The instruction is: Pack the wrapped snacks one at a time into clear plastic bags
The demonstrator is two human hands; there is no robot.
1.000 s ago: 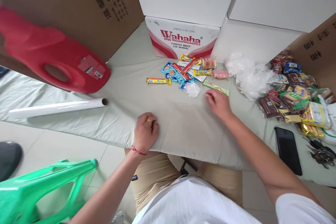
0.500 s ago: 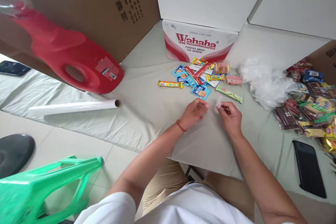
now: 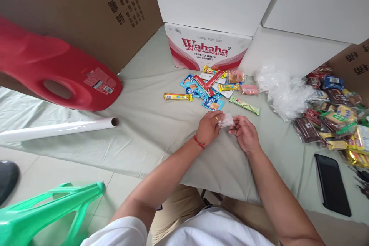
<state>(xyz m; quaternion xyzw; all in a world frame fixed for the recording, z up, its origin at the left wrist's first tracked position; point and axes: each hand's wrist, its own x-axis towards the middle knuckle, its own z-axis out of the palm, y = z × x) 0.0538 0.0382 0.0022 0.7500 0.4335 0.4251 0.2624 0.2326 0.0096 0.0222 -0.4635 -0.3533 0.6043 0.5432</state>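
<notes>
My left hand (image 3: 210, 127) is closed on a small clear plastic bag (image 3: 226, 120), pinching its left side. Beside it, my right hand (image 3: 245, 132) has its fingers curled at the bag's right edge; whether they grip it I cannot tell. Just beyond both hands lies a pile of snacks with blue packets (image 3: 212, 103), red sticks (image 3: 213, 80) and a pink packet (image 3: 249, 89). A green packet (image 3: 245, 105) rests near my right fingertips, and a yellow bar (image 3: 178, 97) lies apart on the left.
Crumpled clear bags (image 3: 285, 92) and many packaged snacks (image 3: 340, 115) lie right, above a black phone (image 3: 333, 184). A Wahaba-labelled carton (image 3: 207, 48) stands behind. Left are a red jug (image 3: 57, 73), a white roll (image 3: 60, 130) and a green stool (image 3: 49, 211).
The small bag, earlier at my right fingers, is now in my left hand and spread between both hands. The whole view has shifted, so the table things appear further left.
</notes>
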